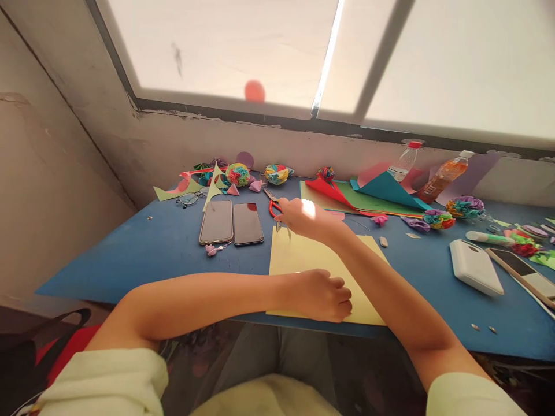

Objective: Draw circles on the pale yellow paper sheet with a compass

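Observation:
A yellow sheet of paper (312, 263) lies flat at the front edge of the blue table (143, 254). My left hand (327, 294) rests on the lower part of the sheet, its fingers curled and pressed together; whatever may be under them is hidden. Beyond the sheet's far edge, my right hand (295, 215) is at the red handles of the scissors (272, 202), with its fingers closed around them. The scissors' blades point away to the upper left. A small metal clip (278, 226) shows just below my right hand.
Two phones (217, 222) lie left of the sheet, glasses (188, 199) behind them. Along the wall are paper pompoms (238, 174), coloured sheets (377, 199) and two bottles (446, 176). A white device (476, 267) and another phone (522, 274) are at right.

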Demonstrator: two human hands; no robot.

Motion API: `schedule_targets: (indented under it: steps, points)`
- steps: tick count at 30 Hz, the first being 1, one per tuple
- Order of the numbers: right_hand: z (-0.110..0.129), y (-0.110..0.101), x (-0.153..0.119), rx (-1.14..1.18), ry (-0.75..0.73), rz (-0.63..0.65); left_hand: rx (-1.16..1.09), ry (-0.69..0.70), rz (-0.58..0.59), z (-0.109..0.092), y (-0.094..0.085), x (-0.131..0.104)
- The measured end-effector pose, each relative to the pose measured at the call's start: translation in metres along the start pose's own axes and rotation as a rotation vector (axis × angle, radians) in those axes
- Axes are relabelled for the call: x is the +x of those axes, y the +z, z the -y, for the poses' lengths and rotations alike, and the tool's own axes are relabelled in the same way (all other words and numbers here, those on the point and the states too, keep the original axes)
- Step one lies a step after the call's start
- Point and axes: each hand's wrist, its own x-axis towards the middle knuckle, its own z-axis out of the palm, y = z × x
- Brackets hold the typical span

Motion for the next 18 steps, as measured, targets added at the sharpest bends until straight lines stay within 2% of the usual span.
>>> schedule_targets:
  steps: [3,7,10,14,18]
  points:
    - [-0.005,-0.004,-0.005,-0.028,-0.037,-0.013,-0.006,-0.014,0.001,0.000,0.000,0.000]
    - [-0.006,-0.019,-0.011,-0.026,-0.018,0.130,-0.016,-0.020,-0.012,-0.001,0.000,0.000]
    - [-0.005,-0.028,-0.017,-0.060,0.009,0.192,-0.014,-0.027,-0.016,0.000,0.000,0.000]
    - [-0.005,-0.029,-0.019,-0.103,0.010,0.184,-0.004,-0.016,-0.009,0.000,-0.004,0.000]
    - [-0.005,-0.021,-0.013,-0.084,-0.047,0.104,0.003,-0.007,-0.011,0.001,-0.007,0.001]
